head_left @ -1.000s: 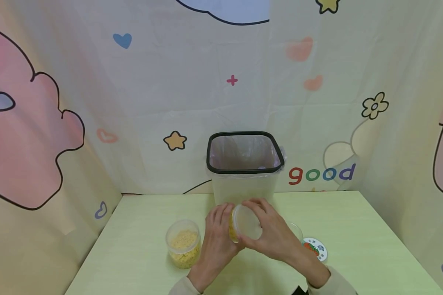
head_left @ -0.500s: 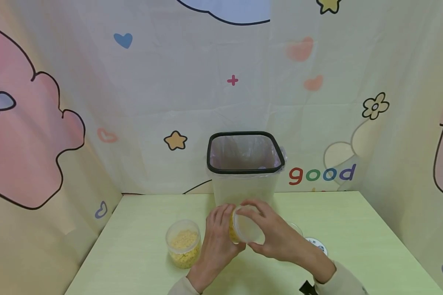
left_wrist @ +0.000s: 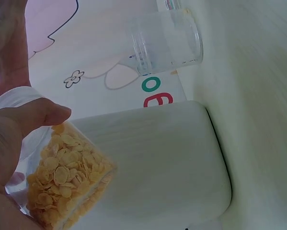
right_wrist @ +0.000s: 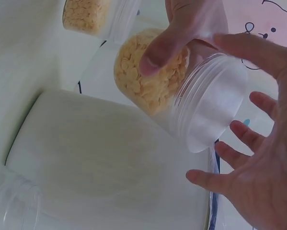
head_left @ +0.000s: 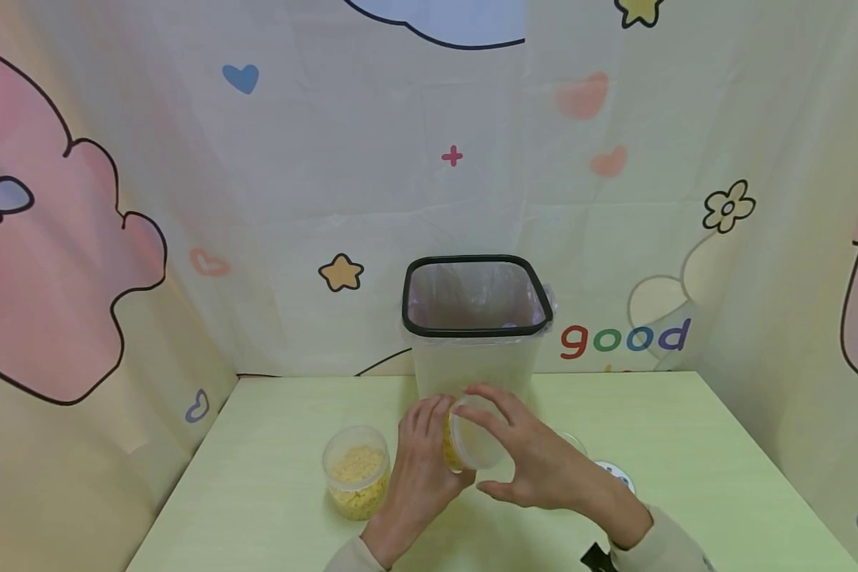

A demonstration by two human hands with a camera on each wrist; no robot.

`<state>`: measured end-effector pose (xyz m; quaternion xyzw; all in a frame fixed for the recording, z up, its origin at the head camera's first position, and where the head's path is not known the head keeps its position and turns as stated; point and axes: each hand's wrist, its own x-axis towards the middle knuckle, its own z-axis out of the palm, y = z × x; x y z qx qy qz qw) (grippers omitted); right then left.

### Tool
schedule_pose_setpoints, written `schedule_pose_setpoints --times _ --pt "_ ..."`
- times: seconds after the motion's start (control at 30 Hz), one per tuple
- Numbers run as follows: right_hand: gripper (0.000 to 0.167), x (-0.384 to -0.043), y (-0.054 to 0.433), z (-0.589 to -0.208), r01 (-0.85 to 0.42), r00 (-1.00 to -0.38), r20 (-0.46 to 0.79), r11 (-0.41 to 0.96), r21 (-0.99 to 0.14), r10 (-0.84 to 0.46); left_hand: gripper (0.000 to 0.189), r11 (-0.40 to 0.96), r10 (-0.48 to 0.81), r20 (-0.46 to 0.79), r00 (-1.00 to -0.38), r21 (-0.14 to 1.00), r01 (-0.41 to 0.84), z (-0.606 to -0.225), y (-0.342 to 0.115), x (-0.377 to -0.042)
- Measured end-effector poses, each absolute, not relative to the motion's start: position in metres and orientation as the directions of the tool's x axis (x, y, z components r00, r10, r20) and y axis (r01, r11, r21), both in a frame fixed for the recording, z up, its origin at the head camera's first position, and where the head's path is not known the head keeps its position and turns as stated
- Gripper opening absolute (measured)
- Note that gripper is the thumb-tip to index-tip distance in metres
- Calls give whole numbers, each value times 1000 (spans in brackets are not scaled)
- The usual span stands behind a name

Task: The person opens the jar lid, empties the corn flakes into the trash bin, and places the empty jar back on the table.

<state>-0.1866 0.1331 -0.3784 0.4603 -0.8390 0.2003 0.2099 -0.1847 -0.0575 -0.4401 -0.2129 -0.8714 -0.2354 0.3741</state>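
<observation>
- The left hand wraps around a clear plastic jar of yellow flakes, its thumb pressed along the jar's side.
- This jar is held over the middle of the worktop, in front of the bin, and tilted so that its translucent round end faces the right hand; whether a lid covers that end is hard to tell.
- The flakes are gathered toward the jar's other end, and ridges ring its neck.
- The right hand has its fingers and thumb spread about the round end, pinching nothing; whether a fingertip touches the jar cannot be told.
- A second flake-filled jar stands upright on the worktop, just beside the left wrist, between it and the worktop's left edge.
- On the right-hand part of the worktop a clear jar stands upright, mostly hidden by the right hand in the head view.
- Near that jar, toward the worktop's right edge, lies a round printed disc, partly covered by the right forearm.
- The pale bin stands at the worktop's far edge, with a black rim and a translucent liner.
- Behind it hangs a cartoon-printed backdrop.
</observation>
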Motion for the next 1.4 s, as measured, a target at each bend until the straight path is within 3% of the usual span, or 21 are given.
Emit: schedule_pose_setpoints --times 0.17,0.4,0.53,0.7,0.93,1.4 --pt "91 -180 129 -376 -814 -544 578 551 -184 -609 104 793 186 752 -632 265 549 -440 -58 -185" --pt "81 -168 117 -375 -646 -706 601 689 -330 -374 93 795 183 762 -621 258 549 -440 -58 -185" --pt "79 -166 111 -377 -529 -794 549 741 -415 -259 92 796 184 762 -621 255 549 -440 -58 -186" --pt "81 -166 107 -378 -439 -858 470 775 -455 -210 93 800 190 764 -617 244 548 -440 -57 -186" --pt "70 -167 104 -380 -460 -847 483 759 -460 -221 94 813 191 788 -586 208 544 -440 -56 -187" --pt "71 -170 113 -379 -654 -713 582 671 -350 -392 99 816 187 785 -591 211 539 -441 -56 -187"
